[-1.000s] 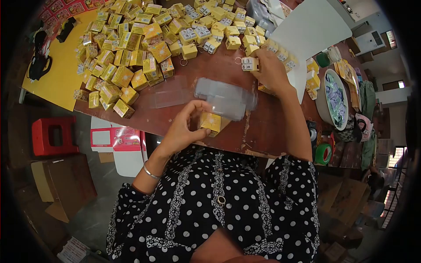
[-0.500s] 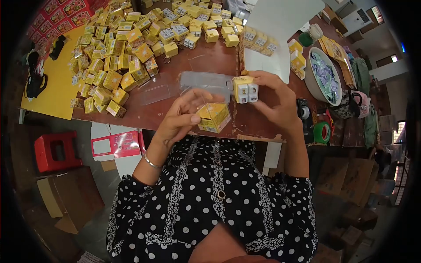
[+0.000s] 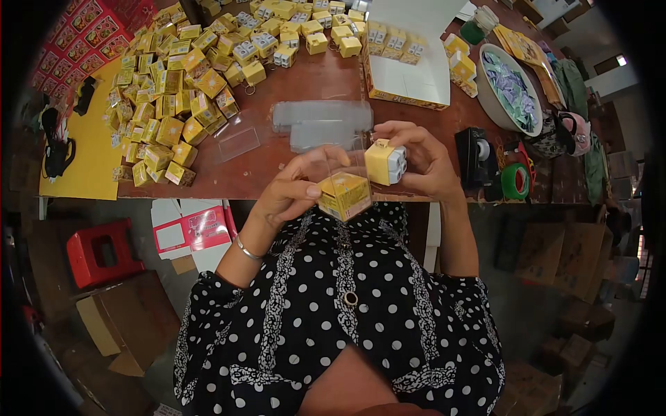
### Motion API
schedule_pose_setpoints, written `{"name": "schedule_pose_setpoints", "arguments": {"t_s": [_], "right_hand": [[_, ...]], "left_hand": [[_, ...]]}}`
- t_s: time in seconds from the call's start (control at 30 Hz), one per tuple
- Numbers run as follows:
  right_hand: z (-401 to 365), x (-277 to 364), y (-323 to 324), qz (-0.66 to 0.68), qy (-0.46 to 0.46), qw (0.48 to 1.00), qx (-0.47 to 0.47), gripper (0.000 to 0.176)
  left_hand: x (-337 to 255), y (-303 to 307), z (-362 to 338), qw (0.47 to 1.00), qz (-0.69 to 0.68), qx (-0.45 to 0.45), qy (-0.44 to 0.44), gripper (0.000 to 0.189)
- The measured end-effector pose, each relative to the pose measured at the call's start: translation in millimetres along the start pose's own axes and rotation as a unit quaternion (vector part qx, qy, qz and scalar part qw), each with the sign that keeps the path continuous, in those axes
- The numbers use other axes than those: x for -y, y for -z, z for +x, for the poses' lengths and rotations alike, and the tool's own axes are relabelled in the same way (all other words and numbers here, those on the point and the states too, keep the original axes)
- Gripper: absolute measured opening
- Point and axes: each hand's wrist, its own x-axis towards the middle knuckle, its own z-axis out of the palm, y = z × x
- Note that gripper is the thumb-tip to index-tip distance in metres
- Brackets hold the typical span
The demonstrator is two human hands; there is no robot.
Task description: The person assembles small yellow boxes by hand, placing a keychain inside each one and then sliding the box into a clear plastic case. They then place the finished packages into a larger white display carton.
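Note:
My left hand [image 3: 291, 188] grips a clear plastic box [image 3: 347, 197] by its side, thumb in front; yellow printed card fills its lower part. Close to its upper right edge is a yellow block [image 3: 378, 162] with a ring and pale grey segments on its right face. The fingers and thumb of my right hand [image 3: 429, 165] are closed around that block. Behind both hands, clear plastic pieces [image 3: 322, 123] lie stacked on the brown table [image 3: 305, 87]. A single flat clear piece [image 3: 238, 144] rests farther left.
Small yellow printed boxes [image 3: 170, 132] form a heap at left, with yellow blocks [image 3: 316, 43] behind. An open white carton [image 3: 409, 87] holds several boxes. At right are a bowl of sachets [image 3: 510, 90], a tape dispenser [image 3: 474, 154] and green tape [image 3: 515, 182]. A red stool [image 3: 104, 253] stands below left.
My right hand has brought the yellow block down and left against the clear box and turned it, so its yellow side now faces me. The left hand has shifted slightly; the camera view has tilted.

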Motion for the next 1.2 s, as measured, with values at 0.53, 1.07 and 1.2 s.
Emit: {"name": "schedule_pose_setpoints", "arguments": {"t_s": [0.53, 1.07, 1.2], "right_hand": [[-6.1, 20.8, -1.7, -0.153, -0.051, 0.984, 0.079, 0.056], [4.3, 75.7, -4.5, -0.493, 0.025, 0.870, 0.014, 0.049], [14.0, 102.3, -13.7, -0.557, 0.068, 0.826, 0.052, 0.049]], "left_hand": [[14.8, 5.2, 9.1, 0.996, -0.053, 0.066, 0.022, 0.062], [-10.3, 14.5, 4.6, 0.962, 0.264, -0.064, 0.009, 0.052], [-8.7, 25.3, 3.4, 0.930, 0.312, -0.186, 0.055, 0.048]]}}
